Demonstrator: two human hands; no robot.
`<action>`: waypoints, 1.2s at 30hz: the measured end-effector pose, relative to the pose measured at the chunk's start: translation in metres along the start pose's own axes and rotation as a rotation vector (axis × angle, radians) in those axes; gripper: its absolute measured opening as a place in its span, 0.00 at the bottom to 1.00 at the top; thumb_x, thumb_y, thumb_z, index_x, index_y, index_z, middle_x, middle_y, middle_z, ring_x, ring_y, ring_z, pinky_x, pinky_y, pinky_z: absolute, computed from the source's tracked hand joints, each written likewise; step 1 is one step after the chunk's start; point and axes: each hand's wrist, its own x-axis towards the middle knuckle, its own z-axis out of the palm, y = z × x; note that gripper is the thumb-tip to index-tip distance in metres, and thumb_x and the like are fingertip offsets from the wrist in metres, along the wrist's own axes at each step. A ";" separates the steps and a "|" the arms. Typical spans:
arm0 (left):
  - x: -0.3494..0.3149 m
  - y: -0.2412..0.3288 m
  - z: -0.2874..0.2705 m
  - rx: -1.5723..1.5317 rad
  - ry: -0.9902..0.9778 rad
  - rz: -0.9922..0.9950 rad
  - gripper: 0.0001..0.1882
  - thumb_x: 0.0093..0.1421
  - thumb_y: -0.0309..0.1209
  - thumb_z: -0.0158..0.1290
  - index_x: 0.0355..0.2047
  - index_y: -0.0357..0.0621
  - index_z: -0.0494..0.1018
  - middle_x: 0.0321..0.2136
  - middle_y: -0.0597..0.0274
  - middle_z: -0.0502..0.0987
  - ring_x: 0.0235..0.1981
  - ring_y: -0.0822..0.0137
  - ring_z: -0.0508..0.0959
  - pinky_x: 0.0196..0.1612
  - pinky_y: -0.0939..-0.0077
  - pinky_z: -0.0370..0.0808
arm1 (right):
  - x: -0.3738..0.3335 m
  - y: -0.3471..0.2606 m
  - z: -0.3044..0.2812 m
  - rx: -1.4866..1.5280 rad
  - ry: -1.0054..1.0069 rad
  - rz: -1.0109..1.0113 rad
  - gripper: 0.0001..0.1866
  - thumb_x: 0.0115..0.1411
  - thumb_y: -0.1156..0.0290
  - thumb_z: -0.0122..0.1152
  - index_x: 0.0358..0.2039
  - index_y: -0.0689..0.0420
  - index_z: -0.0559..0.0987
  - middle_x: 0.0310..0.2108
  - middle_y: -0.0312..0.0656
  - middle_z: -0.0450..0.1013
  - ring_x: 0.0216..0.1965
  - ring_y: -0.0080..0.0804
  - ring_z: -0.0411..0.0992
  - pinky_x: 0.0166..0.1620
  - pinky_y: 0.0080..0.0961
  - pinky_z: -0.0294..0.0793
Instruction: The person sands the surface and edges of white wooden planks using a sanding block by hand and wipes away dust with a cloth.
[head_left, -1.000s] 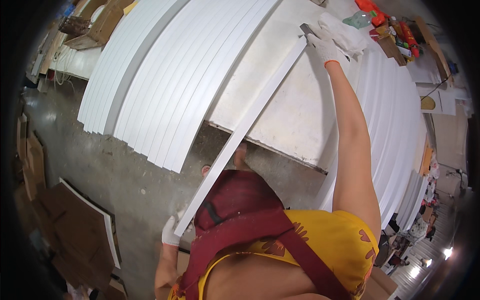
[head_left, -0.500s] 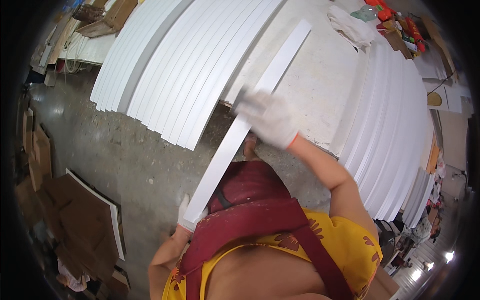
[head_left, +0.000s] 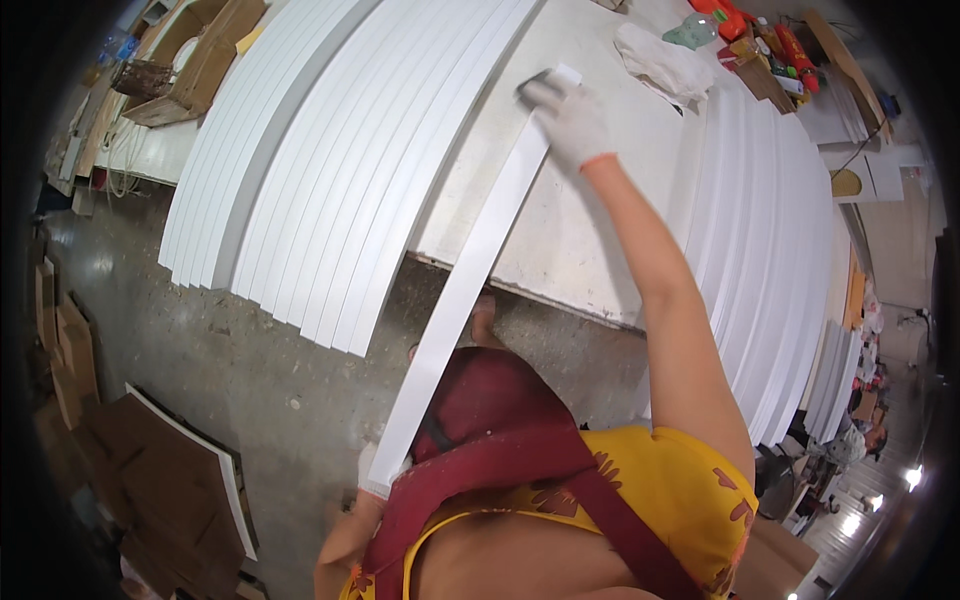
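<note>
A long, narrow white board (head_left: 465, 270) slants from my lap up onto the white worktable. My left hand (head_left: 372, 472), in a white glove, grips its near end beside my dark red apron; the fingers are partly hidden behind the board. Close to the far end, my gloved right hand (head_left: 572, 122) is closed over a dark, hand-sized sanding block (head_left: 538, 88) and presses it on the board's upper face. My right arm is stretched far forward. The hand is slightly blurred.
Rows of similar white boards (head_left: 350, 160) lie left on the worktable (head_left: 590, 225), their ends overhanging its edge. Another stack (head_left: 765, 260) stands right. At the back are a white cloth (head_left: 655, 65), a green bottle (head_left: 695, 30) and a wooden box (head_left: 205, 60). Brown cardboard (head_left: 150, 470) lies lower left.
My right hand has slid the block forward along the board, from its middle to near its far end. The left hand keeps its grip at the near end. The view has shifted slightly.
</note>
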 end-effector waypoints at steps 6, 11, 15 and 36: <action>-0.054 -0.067 0.068 -0.725 0.098 -0.284 0.12 0.60 0.38 0.51 0.36 0.48 0.80 0.26 0.52 0.80 0.24 0.48 0.79 0.26 0.52 0.75 | 0.079 0.129 0.053 -0.233 -0.066 0.206 0.21 0.60 0.57 0.51 0.53 0.35 0.81 0.55 0.37 0.75 0.53 0.39 0.74 0.52 0.39 0.75; -0.053 -0.082 0.105 -0.624 0.247 -0.208 0.09 0.56 0.40 0.55 0.33 0.55 0.82 0.24 0.55 0.80 0.22 0.45 0.78 0.25 0.48 0.74 | 0.068 0.138 0.062 -0.282 0.127 -0.053 0.22 0.60 0.54 0.54 0.54 0.38 0.81 0.55 0.36 0.75 0.49 0.39 0.76 0.52 0.37 0.74; -0.043 -0.089 0.098 -0.472 0.175 -0.042 0.11 0.57 0.39 0.53 0.36 0.54 0.82 0.28 0.58 0.83 0.27 0.52 0.81 0.28 0.54 0.76 | 0.045 0.116 0.040 -0.290 0.089 -0.089 0.22 0.60 0.54 0.55 0.54 0.39 0.81 0.55 0.38 0.75 0.48 0.41 0.75 0.53 0.39 0.73; 0.038 -0.008 0.040 -2.337 -0.630 -0.116 0.20 0.75 0.40 0.36 0.57 0.44 0.68 0.35 0.45 0.78 0.23 0.55 0.78 0.16 0.69 0.74 | -0.192 -0.317 -0.072 0.296 -0.347 -0.481 0.15 0.52 0.64 0.63 0.42 0.40 0.84 0.50 0.36 0.74 0.44 0.37 0.73 0.39 0.35 0.75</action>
